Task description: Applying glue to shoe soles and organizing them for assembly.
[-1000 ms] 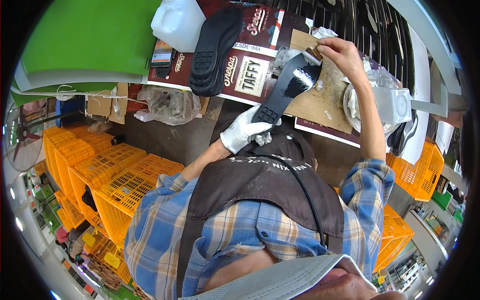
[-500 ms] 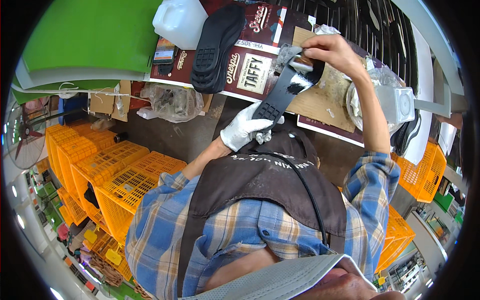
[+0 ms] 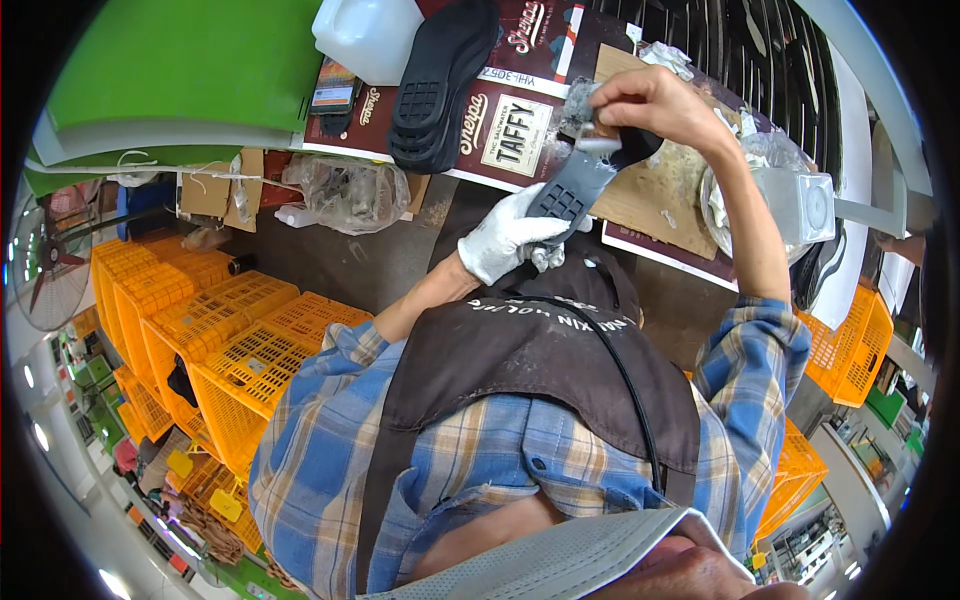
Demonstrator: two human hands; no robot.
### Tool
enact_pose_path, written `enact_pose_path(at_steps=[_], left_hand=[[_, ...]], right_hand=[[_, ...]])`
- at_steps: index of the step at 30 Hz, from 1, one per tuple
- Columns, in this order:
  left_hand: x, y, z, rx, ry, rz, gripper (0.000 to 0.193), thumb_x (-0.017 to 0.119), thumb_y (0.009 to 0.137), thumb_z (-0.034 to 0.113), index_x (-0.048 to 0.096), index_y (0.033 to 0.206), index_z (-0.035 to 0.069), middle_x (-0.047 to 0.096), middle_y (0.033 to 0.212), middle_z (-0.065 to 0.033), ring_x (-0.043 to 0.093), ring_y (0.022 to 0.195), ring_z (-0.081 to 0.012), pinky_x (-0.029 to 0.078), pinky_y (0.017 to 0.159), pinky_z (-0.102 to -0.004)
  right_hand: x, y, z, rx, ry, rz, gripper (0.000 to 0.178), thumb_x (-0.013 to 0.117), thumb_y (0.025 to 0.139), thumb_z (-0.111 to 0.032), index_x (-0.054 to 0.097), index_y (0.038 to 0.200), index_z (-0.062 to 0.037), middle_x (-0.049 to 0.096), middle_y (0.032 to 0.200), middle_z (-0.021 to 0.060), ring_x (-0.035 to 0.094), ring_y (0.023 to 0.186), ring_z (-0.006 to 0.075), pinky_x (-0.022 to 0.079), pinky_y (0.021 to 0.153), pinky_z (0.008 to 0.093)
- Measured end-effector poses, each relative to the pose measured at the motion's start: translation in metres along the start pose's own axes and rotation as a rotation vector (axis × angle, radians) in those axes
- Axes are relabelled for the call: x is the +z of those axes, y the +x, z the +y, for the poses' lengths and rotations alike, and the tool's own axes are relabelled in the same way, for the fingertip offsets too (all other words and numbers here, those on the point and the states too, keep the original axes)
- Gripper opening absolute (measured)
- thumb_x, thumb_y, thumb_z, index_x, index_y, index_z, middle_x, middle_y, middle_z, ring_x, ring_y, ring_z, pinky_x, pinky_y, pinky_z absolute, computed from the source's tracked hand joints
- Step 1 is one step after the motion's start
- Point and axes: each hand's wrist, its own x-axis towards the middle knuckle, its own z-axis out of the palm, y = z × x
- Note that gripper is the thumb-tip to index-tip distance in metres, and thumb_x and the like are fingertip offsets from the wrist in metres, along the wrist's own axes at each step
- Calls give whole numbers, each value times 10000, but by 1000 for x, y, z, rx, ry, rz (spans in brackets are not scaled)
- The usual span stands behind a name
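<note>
My left hand, in a white glove, grips a black shoe sole by its end with the square tread blocks. The sole slants up and away to the right, over the edge of the work surface. My bare right hand pinches what looks like a small brush with a pale, flat end and a brownish part above it. That pale end rests on the sole's upper face, and my fingers partly hide the tool. A fuzzy grey clump lies just left of my right fingertips.
Stacked black soles lie on maroon printed cardboard, near a white plastic jug and a phone. Stained brown cardboard sits under my right forearm, beside a clear plastic container. Orange crates stand at left.
The brush has moved down along the sole toward my left hand. My left hand and the sole have shifted slightly right and up. The shiny white smear now looks duller and more spread.
</note>
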Motion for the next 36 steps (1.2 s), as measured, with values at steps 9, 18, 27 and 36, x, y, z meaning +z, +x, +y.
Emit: enact_pose_path(at_steps=[9, 18, 27, 36], left_hand=[[0, 11, 4, 13, -38, -29, 462, 606, 895, 137, 450, 1297, -29, 649, 1112, -168, 644, 667, -128, 492, 514, -193], [6, 15, 9, 25, -68, -40, 525, 632, 879, 155, 422, 1318, -43, 628, 1152, -162, 645, 673, -127, 514, 535, -200], [12, 14, 19, 106, -121, -17, 478, 650, 870, 73, 458, 1292, -42, 634, 1128, -138, 643, 716, -114, 525, 569, -217], [13, 13, 23, 106, -161, -22, 454, 631, 864, 6, 472, 1287, -32, 628, 1124, -126, 652, 763, -134, 554, 670, -224]], right_hand=[[1, -5, -4, 76, -99, 251, 196, 684, 851, -114, 707, 981, 31, 719, 868, 91, 667, 807, 134, 526, 763, 277], [8, -6, -10, 98, -105, 459, 193, 681, 845, -87, 700, 995, 33, 720, 863, 87, 676, 775, 145, 540, 724, 275], [13, -1, -22, 200, 154, 434, 232, 677, 865, -78, 676, 1074, 23, 709, 924, 59, 648, 836, 106, 520, 785, 255], [27, -1, -28, 43, 146, 204, 212, 697, 864, -103, 692, 1036, 20, 703, 917, 55, 644, 861, 100, 514, 799, 249]])
